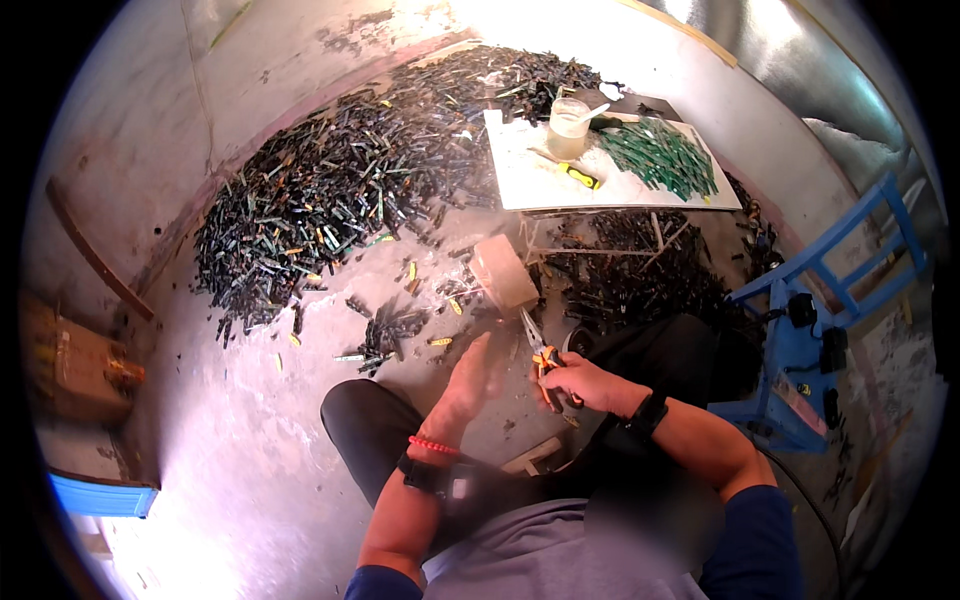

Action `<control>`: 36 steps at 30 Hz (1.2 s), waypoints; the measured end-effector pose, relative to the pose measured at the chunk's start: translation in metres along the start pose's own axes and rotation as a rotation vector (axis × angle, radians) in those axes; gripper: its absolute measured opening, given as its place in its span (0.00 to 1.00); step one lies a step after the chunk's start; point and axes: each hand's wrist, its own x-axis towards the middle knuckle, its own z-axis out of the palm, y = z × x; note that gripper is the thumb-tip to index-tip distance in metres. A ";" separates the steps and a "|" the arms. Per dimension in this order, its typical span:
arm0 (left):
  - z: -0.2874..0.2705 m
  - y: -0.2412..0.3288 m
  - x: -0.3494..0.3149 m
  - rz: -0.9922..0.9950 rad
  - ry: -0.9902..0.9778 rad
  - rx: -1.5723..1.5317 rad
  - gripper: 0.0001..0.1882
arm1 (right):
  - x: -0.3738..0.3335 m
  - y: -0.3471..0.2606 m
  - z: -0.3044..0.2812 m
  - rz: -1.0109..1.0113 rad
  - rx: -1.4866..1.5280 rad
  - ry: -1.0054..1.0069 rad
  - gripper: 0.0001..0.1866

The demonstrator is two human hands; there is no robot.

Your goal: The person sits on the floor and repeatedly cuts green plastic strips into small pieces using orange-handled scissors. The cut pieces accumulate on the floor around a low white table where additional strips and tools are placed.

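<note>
My right hand [583,382] grips a pair of pliers [546,362] with orange and black handles. The jaws point away from me, toward a pale tan block [503,274] on the floor. Just left of the pliers is my left hand [477,374], smeared by motion, so its fingers cannot be made out. A red bead bracelet and a dark band circle that wrist. Small dark strips [388,333] and a few yellow pieces [441,342] lie on the floor beyond my left hand.
A large heap of dark strips [330,185] spreads along the far left wall. Ahead, a white board [530,185] bears green strips [660,158], a cup of cloudy liquid [568,130] and a yellow-handled tool [580,177]. At right stands a blue stool [785,370]; a cardboard box [90,370] sits left.
</note>
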 end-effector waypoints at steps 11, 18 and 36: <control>0.021 0.019 -0.005 -0.017 -0.088 0.001 0.31 | 0.004 -0.015 -0.050 -0.009 -0.311 0.158 0.12; -0.002 -0.005 0.010 -0.078 -0.135 -0.227 0.16 | 0.008 -0.060 -0.079 -0.450 -0.597 0.861 0.19; -0.017 0.067 0.099 -0.055 -0.102 -0.310 0.30 | 0.098 -0.147 -0.190 -0.215 -0.993 1.391 0.21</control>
